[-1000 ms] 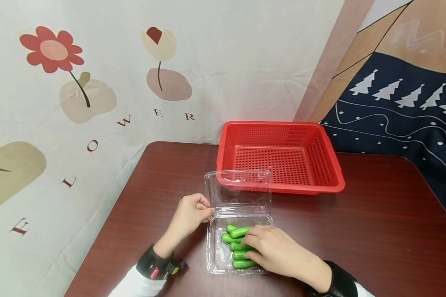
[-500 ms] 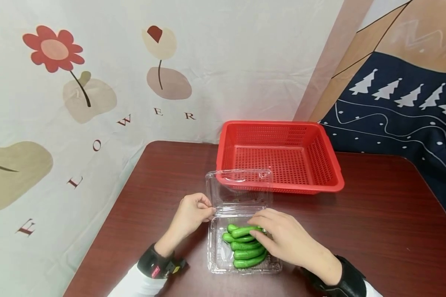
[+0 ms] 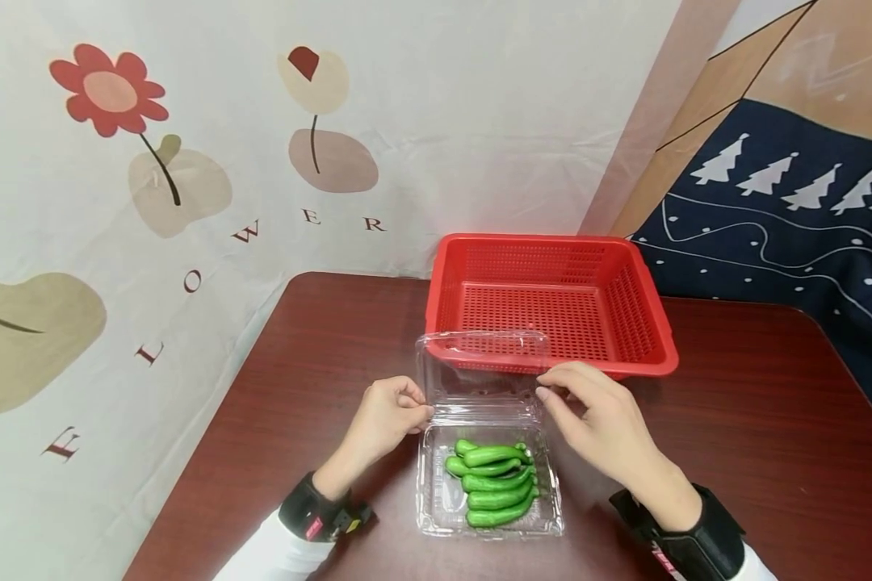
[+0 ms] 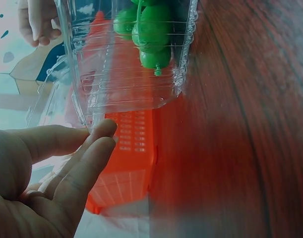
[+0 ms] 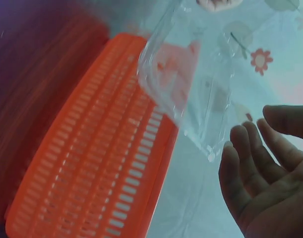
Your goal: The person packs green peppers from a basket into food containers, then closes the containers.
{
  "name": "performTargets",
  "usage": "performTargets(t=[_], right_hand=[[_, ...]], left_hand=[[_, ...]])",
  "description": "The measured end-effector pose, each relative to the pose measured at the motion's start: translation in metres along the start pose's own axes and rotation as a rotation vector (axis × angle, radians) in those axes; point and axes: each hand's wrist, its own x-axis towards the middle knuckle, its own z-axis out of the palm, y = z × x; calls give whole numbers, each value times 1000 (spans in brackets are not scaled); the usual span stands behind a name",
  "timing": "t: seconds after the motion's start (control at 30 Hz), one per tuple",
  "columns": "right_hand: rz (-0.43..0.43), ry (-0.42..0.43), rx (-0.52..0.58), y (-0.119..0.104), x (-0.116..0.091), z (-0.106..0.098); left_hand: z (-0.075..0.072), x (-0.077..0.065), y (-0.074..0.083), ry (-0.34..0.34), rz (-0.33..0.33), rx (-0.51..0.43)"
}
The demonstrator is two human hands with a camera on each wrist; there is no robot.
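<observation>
A clear plastic clamshell box (image 3: 436, 508) lies with its lid (image 3: 483, 383) raised at the back. Several long green peppers (image 3: 500, 484) with short stems lie side by side in its base. My left hand (image 3: 381, 420) pinches the box's left edge near the hinge between thumb and fingertips. Beside the lid's right edge is my right hand (image 3: 610, 420), fingers loosely bent. In the right wrist view, its thumb stands apart from the fingers (image 5: 230, 163), with nothing between them, close to the lid's corner.
Behind the box stands a red perforated plastic basket (image 3: 661, 347), whose front rim shows through the lid. Both are on a dark reddish-brown wooden table (image 3: 756, 452). A printed cloth (image 3: 480, 121) hangs beyond the table's back edge.
My right hand has left the peppers and moved up and back to the lid's right side, uncovering the peppers. My left hand keeps its pinch on the box edge.
</observation>
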Motion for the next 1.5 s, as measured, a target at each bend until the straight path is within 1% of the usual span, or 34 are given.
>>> performTargets(t=[0.13,0.27,0.4,0.57,0.67,0.83,1.1,1.3,1.5], right_hand=[[58,52,-22,6,3,-8],[133,85,-49,12,4,-13],[207,89,-69,19,4,-16],[270,79,-64,29,4,-18],[285,71,-63,33,5,-19],[285,59,-74,38,5,-19],[294,41,-102,41,4,-19],[295,55,-91,41,5,-20],[297,66,-76,40,5,-22]], left_hand=[[3,1,2,-5,8,10],[6,3,3,-13,16,32],[9,6,4,-22,27,46],[14,10,6,-40,45,43],[18,12,8,-52,50,31],[22,15,10,-61,49,29],[27,18,9,-68,64,21],[30,18,10,-65,60,31],[32,19,11,-58,76,39]])
